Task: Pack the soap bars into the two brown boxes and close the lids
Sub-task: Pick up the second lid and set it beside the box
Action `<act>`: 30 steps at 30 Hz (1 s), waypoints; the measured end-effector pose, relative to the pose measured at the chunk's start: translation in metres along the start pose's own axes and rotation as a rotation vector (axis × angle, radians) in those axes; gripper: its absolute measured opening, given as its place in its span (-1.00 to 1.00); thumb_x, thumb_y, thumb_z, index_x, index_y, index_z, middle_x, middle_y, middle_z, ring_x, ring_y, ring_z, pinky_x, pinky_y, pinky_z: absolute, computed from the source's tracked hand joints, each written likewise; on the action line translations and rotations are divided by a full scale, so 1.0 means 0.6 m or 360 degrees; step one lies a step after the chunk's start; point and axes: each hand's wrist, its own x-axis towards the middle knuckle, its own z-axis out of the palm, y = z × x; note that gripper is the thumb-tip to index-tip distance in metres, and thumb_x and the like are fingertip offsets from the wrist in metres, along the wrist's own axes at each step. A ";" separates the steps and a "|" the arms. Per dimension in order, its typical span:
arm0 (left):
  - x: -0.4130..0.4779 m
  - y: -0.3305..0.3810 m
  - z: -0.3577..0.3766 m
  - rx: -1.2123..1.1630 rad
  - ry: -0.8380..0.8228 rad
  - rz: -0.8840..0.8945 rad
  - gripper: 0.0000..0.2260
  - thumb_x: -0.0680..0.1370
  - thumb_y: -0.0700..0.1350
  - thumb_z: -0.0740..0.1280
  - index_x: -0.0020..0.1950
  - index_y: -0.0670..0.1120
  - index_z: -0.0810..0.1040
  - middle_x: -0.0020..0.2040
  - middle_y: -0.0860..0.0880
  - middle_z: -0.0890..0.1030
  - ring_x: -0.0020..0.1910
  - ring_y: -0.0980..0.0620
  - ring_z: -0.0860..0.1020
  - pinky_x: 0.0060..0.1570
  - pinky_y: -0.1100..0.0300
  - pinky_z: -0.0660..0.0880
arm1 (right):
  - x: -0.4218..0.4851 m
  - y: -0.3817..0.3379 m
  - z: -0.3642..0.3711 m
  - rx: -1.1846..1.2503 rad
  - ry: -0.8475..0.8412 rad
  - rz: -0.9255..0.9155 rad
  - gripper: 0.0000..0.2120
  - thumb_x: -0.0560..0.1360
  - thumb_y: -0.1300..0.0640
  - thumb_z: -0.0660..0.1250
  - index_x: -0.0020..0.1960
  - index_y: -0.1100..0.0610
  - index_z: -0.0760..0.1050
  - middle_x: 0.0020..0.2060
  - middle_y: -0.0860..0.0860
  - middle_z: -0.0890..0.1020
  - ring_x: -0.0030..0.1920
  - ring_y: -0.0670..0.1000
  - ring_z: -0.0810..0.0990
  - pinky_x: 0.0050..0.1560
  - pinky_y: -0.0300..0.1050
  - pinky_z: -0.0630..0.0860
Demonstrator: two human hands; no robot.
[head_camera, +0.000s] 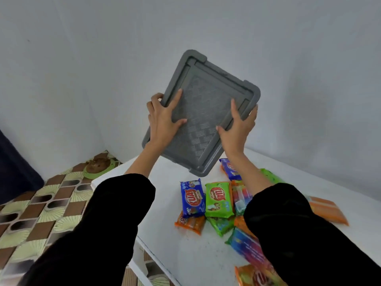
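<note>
Gripping a grey plastic container (206, 96) by opposite edges, left hand (162, 118) and right hand (237, 129) both curled round its rim, holding it tilted above wrapped soap bars (219, 199) lying heaped on the white table (165, 223).

Soft, even, cool light, faint shadow on the pale grey wall (321, 112), wide-angle bending at edges, lower-right corner blurred.
</note>
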 end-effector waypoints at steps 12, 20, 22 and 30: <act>-0.020 0.417 0.127 -0.0659 -0.0212 0.0363 -0.23 0.40 0.03 0.46 0.50 0.15 0.11 0.34 -0.20 0.20 0.31 -0.17 0.23 0.12 0.07 0.45 | 0.079 0.089 -0.452 -0.0705 0.0367 -0.0080 -0.16 0.34 0.22 0.50 0.49 -0.04 0.16 0.51 0.19 -0.13 0.50 0.15 -0.03 0.45 -0.17 0.02; -0.148 0.613 0.268 -0.0865 -0.0645 0.0442 -0.19 0.40 0.00 0.47 0.52 0.10 0.07 0.33 -0.22 0.17 0.33 -0.18 0.20 0.18 0.07 0.41 | 0.037 0.245 -0.638 -0.0888 0.0374 0.0251 -0.16 0.36 0.31 0.47 0.50 -0.02 0.14 0.50 0.19 -0.18 0.51 0.19 -0.12 0.45 -0.12 0.01; -0.175 0.631 0.299 -0.0881 -0.0744 0.0423 -0.19 0.40 -0.01 0.47 0.52 0.09 0.07 0.33 -0.22 0.17 0.33 -0.18 0.20 0.20 0.06 0.40 | 0.029 0.281 -0.654 -0.0929 0.0347 0.0314 -0.16 0.37 0.34 0.45 0.50 -0.02 0.12 0.50 0.20 -0.20 0.50 0.20 -0.12 0.43 -0.11 0.06; -0.210 0.642 0.356 -0.0770 -0.0863 0.0382 -0.15 0.37 -0.05 0.51 0.52 0.07 0.08 0.38 -0.21 0.14 0.38 -0.17 0.17 0.24 0.01 0.40 | 0.019 0.369 -0.658 -0.0980 0.0261 0.0421 -0.20 0.42 0.34 0.40 0.51 0.01 0.08 0.49 0.23 -0.23 0.50 0.25 -0.15 0.46 -0.04 0.02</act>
